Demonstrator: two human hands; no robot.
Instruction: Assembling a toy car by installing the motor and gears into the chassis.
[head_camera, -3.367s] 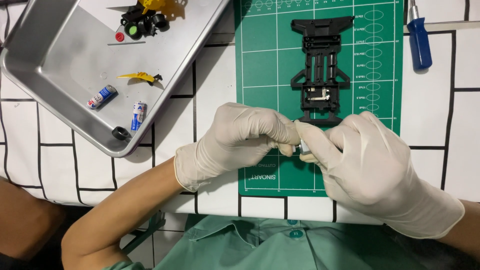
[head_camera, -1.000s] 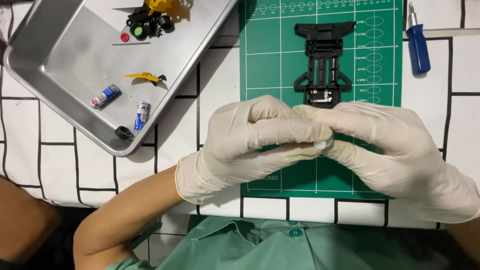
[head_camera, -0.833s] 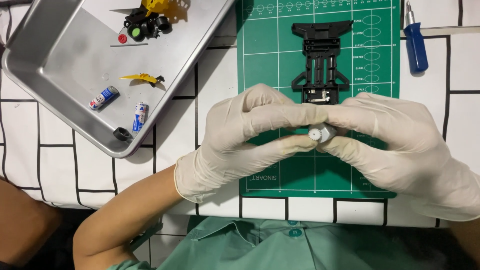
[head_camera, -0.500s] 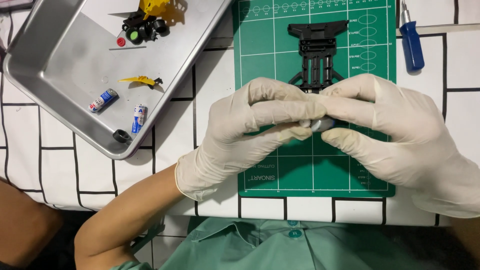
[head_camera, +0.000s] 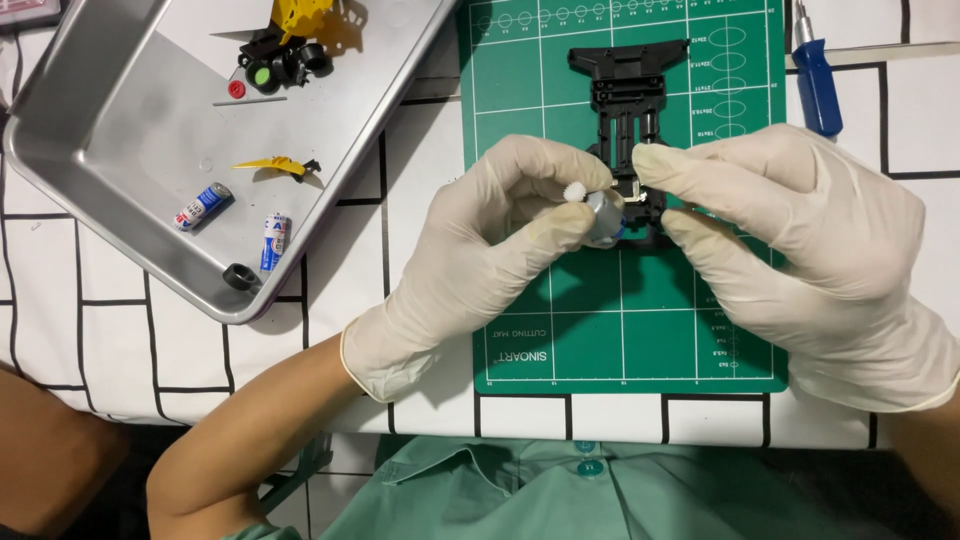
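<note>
Both the left hand (head_camera: 480, 260) and the right hand (head_camera: 800, 250) wear cream-white gloves; the motor (head_camera: 603, 215) between them is silver with a white gear (head_camera: 574, 193), before a black chassis (head_camera: 628, 90) on a green mat (head_camera: 620, 320) ruled with pale grid lines. The bench (head_camera: 100, 340) is white with a black grid pattern. The tray (head_camera: 130, 130) is silver-grey and holds blue-and-white batteries (head_camera: 203, 205), yellow parts (head_camera: 310, 15), a red dot (head_camera: 236, 89) and a black ring (head_camera: 240, 277); the screwdriver (head_camera: 817, 85) is blue, the shirt (head_camera: 600, 490) green.

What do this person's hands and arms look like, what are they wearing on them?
Both the left hand and the right hand wear thin, cream-white disposable gloves, wrinkled, with rolled cuffs ending at the wrists. Above the gloves the forearms are bare, with no sleeves. A green buttoned shirt covers the chest.
</note>
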